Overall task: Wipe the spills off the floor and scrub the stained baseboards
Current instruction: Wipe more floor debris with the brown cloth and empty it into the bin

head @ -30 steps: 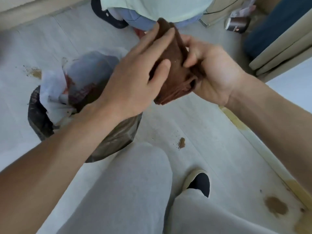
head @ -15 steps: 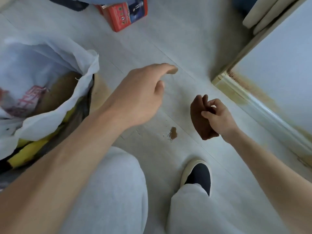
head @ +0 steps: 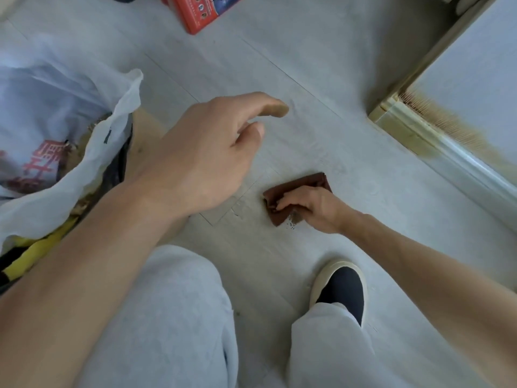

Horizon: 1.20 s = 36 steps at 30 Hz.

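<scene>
Right hand (head: 313, 207) is down on the floor (head: 321, 130), fingers curled over a brown cloth (head: 300, 186) and pressing it flat against the pale boards. The cloth lies folded, approx. in the middle of the view, its far corner sticking out beyond the knuckles. At the cloth's near edge, just beside the heel of the hand, sits a brown spill (head: 293, 219) w/ a few dark specks; part of it looks to be under the cloth, but that's hard to tell.

Left hand (head: 207, 152) hangs above the floor, holding nothing, fingers loose and slightly bent, index finger reaching furthest fwd.

Baseboard (head: 436, 152) runs along the wall on the right, well apart from the cloth. It carries a yellow-brown stain near its corner end, and the wall just above shows a brownish streaked smear.

On the left, a white plastic bag (head: 56, 113) w/ red print sits open over a dark bag, w/ something yellow near its lower edge. A red box (head: 201, 12) lies at the top edge. Grey trouser legs fill the bottom, and a dark shoe (head: 340, 289) w/ a cream sole rests on the floor near the right forearm.
</scene>
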Each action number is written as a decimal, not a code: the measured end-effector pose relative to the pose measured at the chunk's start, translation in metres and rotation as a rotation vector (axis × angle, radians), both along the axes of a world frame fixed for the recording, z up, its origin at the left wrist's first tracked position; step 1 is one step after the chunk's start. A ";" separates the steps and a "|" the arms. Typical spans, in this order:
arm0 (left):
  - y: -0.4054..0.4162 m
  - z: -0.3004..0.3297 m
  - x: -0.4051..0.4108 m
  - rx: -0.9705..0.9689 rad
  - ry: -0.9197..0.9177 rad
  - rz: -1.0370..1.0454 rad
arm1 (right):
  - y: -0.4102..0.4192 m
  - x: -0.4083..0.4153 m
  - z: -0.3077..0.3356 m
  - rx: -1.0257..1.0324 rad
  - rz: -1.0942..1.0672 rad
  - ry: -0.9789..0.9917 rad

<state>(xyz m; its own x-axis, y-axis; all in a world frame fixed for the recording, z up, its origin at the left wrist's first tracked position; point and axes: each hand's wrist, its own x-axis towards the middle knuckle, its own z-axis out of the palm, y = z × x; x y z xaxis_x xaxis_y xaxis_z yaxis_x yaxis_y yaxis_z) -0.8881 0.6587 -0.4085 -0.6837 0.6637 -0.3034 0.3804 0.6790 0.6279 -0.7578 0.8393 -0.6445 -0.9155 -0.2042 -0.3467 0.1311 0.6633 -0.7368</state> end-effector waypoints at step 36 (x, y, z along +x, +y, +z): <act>0.001 0.010 0.026 0.234 -0.170 -0.005 | -0.042 0.054 -0.006 0.231 -0.513 0.165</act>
<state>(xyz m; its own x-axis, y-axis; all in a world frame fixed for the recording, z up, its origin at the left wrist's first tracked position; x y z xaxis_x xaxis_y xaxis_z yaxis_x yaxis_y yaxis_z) -0.8618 0.6595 -0.3989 -0.6329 0.7321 -0.2518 0.2592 0.5068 0.8221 -0.7036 0.7972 -0.6505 -0.9232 0.3429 -0.1737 0.3732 0.6915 -0.6184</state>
